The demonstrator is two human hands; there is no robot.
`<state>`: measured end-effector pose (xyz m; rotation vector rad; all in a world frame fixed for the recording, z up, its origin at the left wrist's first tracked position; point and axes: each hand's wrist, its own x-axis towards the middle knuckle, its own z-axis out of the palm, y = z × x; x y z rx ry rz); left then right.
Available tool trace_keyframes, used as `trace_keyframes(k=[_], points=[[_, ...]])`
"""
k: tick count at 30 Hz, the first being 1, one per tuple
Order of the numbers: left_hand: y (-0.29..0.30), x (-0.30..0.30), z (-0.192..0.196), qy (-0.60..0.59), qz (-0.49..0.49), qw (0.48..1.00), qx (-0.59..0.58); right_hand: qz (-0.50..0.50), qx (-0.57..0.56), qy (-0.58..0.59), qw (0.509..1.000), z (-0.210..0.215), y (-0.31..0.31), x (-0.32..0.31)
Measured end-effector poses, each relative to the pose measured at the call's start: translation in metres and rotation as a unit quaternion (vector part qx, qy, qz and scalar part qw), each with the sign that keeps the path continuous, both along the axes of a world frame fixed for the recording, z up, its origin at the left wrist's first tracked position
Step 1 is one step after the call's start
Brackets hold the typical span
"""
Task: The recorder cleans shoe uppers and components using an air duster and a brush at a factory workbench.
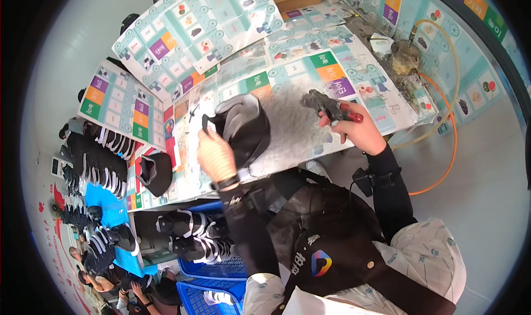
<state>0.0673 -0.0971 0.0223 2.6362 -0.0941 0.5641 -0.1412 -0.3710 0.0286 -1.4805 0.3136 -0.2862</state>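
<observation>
A black and grey shoe upper [243, 128] is gripped by the left hand [215, 157], held over the table [310, 143]. A spray gun with a red trigger [332, 108] is clasped tight in the right hand [359, 130], just beside the shoe. It seems spraying is in hand; next, the nozzle must be aimed carefully.

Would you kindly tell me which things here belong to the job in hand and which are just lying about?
In hand:
- left hand holding the black shoe upper
- right hand holding the red-handled tool

Lying about:
- another black upper
- blue crates
- orange hose
</observation>
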Motion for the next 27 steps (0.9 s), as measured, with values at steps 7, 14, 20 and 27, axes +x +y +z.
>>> trace_keyframes(k=[7, 14, 20, 27], points=[[0.001, 0.040, 0.065, -0.271, -0.426, 0.854, 0.124, 0.008, -0.072, -0.031, 0.997, 0.023, 0.006, -0.014], [-0.081, 0.069, 0.034, -0.114, -0.370, 0.857, 0.340, 0.038, -0.338, -0.033, 0.940, 0.008, 0.029, 0.019], [-0.083, 0.078, 0.034, -0.124, -0.391, 0.848, 0.335, 0.068, -0.370, -0.044, 0.926, -0.017, 0.055, 0.056], [-0.077, 0.066, 0.042, -0.110, -0.407, 0.857, 0.297, -0.005, -0.376, -0.029, 0.926, -0.005, 0.059, 0.055]])
